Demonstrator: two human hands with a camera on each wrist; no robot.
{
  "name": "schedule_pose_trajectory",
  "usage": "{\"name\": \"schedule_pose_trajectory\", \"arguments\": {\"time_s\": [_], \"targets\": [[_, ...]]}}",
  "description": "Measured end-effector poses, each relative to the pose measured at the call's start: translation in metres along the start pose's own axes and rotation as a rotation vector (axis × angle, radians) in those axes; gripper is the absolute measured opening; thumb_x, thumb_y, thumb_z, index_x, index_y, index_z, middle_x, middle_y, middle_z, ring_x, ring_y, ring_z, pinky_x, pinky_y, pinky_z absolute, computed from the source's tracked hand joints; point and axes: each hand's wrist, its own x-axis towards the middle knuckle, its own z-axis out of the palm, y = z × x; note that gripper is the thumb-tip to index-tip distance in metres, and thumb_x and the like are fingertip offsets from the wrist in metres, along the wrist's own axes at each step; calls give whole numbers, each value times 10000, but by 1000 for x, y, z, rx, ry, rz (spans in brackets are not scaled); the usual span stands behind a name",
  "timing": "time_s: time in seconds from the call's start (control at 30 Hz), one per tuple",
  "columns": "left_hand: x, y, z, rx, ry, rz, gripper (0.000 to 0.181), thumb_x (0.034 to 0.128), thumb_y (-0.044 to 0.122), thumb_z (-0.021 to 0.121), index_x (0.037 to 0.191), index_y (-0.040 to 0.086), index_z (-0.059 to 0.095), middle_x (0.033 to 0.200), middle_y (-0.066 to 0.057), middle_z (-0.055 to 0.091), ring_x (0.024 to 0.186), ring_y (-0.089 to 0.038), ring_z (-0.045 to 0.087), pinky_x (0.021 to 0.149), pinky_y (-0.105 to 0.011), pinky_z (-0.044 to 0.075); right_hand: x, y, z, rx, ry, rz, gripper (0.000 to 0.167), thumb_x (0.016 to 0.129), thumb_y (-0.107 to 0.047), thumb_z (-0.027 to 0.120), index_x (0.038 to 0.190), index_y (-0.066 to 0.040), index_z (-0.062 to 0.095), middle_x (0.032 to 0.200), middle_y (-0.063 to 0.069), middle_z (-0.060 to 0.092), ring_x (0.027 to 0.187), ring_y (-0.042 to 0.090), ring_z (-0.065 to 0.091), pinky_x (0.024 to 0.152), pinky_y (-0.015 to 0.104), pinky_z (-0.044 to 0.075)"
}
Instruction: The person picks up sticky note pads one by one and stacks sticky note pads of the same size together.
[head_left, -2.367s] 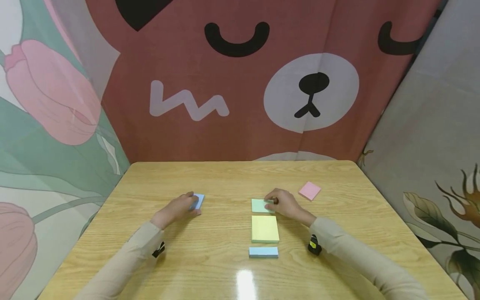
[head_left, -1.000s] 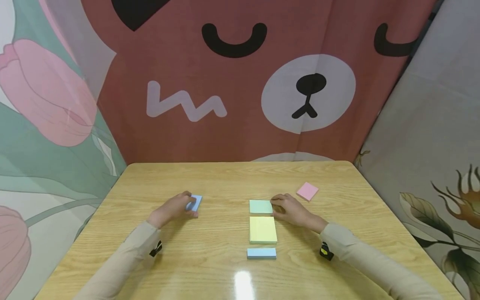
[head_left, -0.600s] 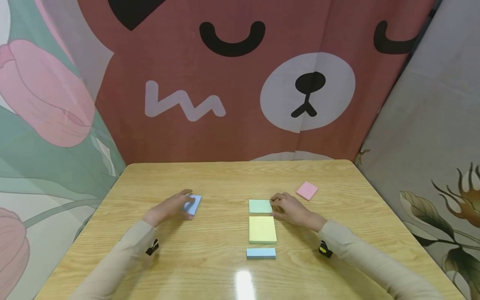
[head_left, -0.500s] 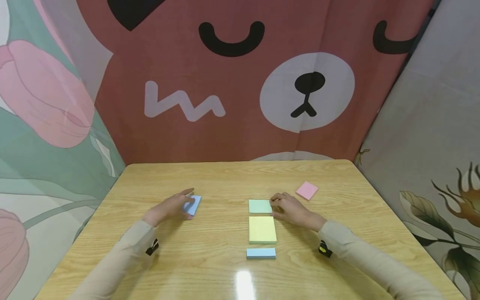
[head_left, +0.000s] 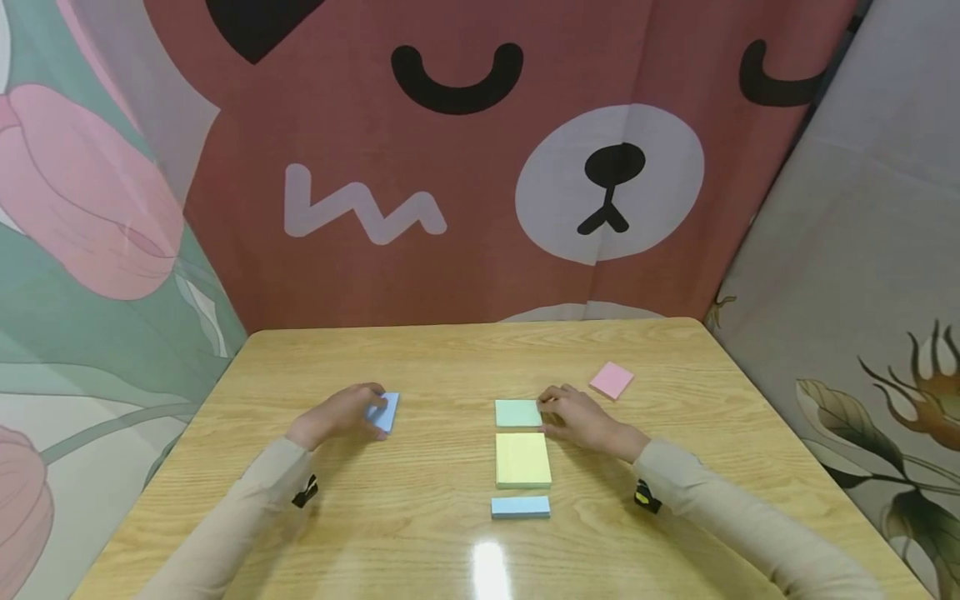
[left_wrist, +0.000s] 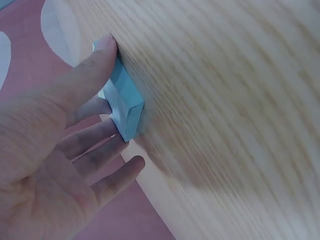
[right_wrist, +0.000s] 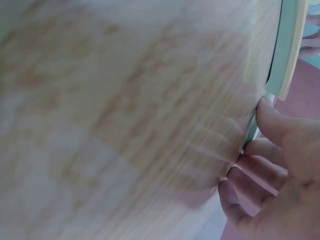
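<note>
In the head view, my left hand (head_left: 341, 415) holds a blue sticky note pad (head_left: 387, 412) on the left of the table. The left wrist view shows the thumb along one edge of that pad (left_wrist: 125, 92) and the fingers at its other side. My right hand (head_left: 588, 423) is at the right end of a mint green sticky note pad (head_left: 517, 413). Its thumb and bent index finger meet that pad's edge (right_wrist: 252, 127) in the right wrist view. A yellow pad (head_left: 522, 460) and a narrow light blue pad (head_left: 521, 507) lie below it in a column.
A pink sticky note pad (head_left: 611, 380) lies turned at an angle behind my right hand. The wooden table (head_left: 442, 358) ends at a printed bear curtain (head_left: 360, 283). Floral cloths hang on both sides.
My right hand has slid from atop the green pad to its right end, then stayed there. My left fingers lifted briefly off the blue pad and have closed on it again.
</note>
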Motion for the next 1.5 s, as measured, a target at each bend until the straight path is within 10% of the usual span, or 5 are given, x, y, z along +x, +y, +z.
{"name": "schedule_pose_trajectory", "arguments": {"time_s": [0.8, 1.5], "targets": [[1, -15, 7, -72, 40, 27, 549, 795, 258, 848, 1165, -101, 658, 1258, -281, 586, 981, -302, 593, 754, -352, 528, 0, -2, 0, -14, -26, 29, 392, 895, -196, 748, 1188, 56, 680, 1231, 204, 603, 1088, 367, 555, 857, 516, 505], [6, -12, 18, 66, 81, -19, 648, 822, 362, 795, 1277, -44, 574, 1191, -225, 605, 944, -278, 575, 691, -350, 537, -1, -3, 0, -26, -28, 52, 395, 909, -210, 736, 1198, 53, 677, 1238, 192, 601, 1075, 361, 554, 825, 564, 504]]}}
